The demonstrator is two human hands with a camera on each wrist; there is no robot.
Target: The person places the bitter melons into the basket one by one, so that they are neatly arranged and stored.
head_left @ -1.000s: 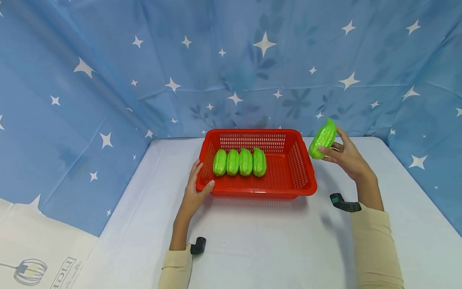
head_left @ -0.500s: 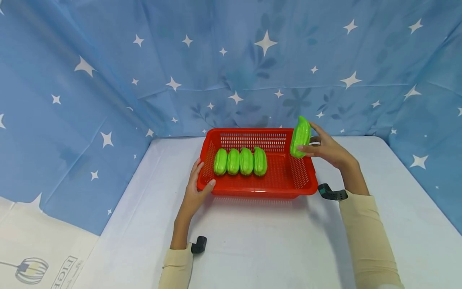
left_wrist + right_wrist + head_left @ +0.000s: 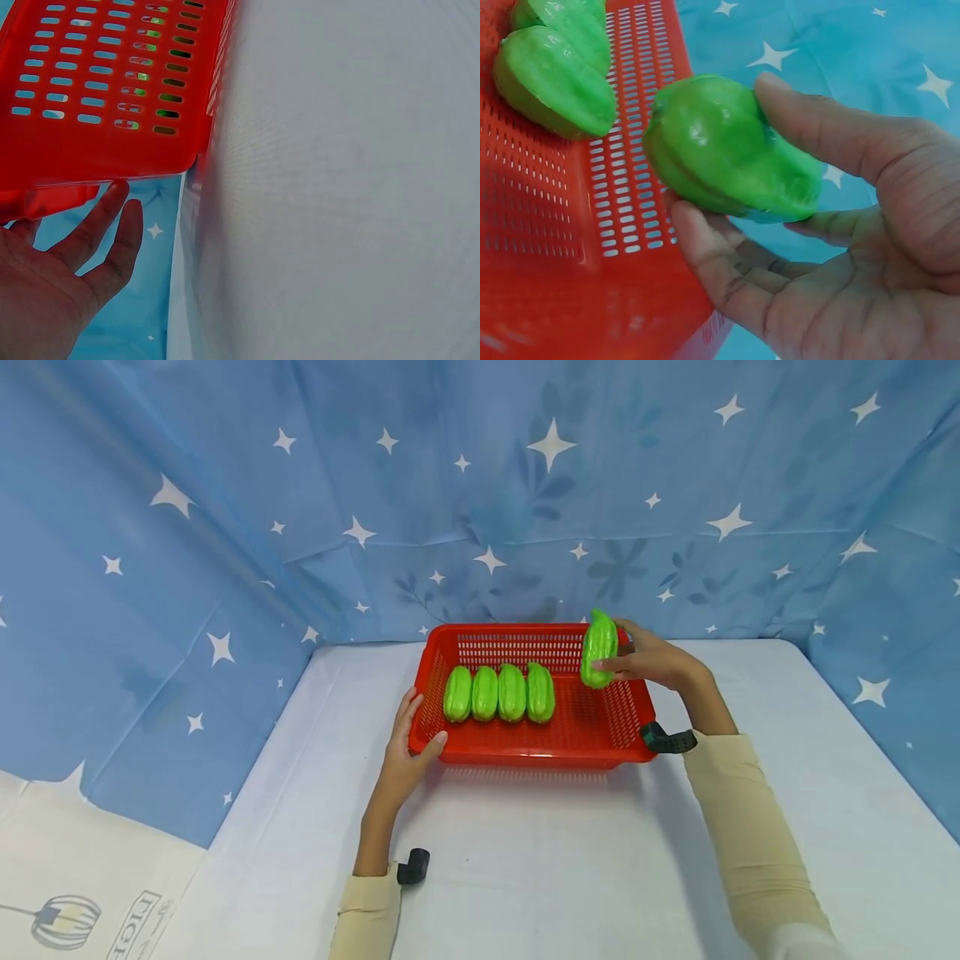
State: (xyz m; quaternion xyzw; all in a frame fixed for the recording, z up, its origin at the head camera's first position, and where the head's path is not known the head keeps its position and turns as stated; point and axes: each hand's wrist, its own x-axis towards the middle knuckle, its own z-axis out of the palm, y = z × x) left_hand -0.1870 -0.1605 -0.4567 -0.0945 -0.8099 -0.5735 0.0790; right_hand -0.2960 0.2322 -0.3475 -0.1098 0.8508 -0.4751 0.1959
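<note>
My right hand (image 3: pixel 651 660) holds a glossy green ridged vegetable (image 3: pixel 598 647) above the right part of a red plastic basket (image 3: pixel 525 752). The vegetable is nearly upright, its curved tip at the top. In the right wrist view, the thumb lies on one side of that vegetable (image 3: pixel 712 146) and the fingers on the other. Several matching green vegetables (image 3: pixel 512 693) lie side by side in the basket's left half. At the basket's front left corner, my left hand (image 3: pixel 405 768) rests spread on the rim; its fingers (image 3: pixel 124 240) look fairly straight in the left wrist view.
The basket stands on a white-covered table (image 3: pixel 510 860), close to a blue curtain (image 3: pixel 480 485) with white stars. Its walls are perforated. Bare basket floor (image 3: pixel 577 710) shows to the right of the row. Black devices (image 3: pixel 667 740) are worn on both wrists.
My right hand has carried the green vegetable leftward, from outside the basket's right side to over its right part, turning it more upright. The left hand and the row have stayed put.
</note>
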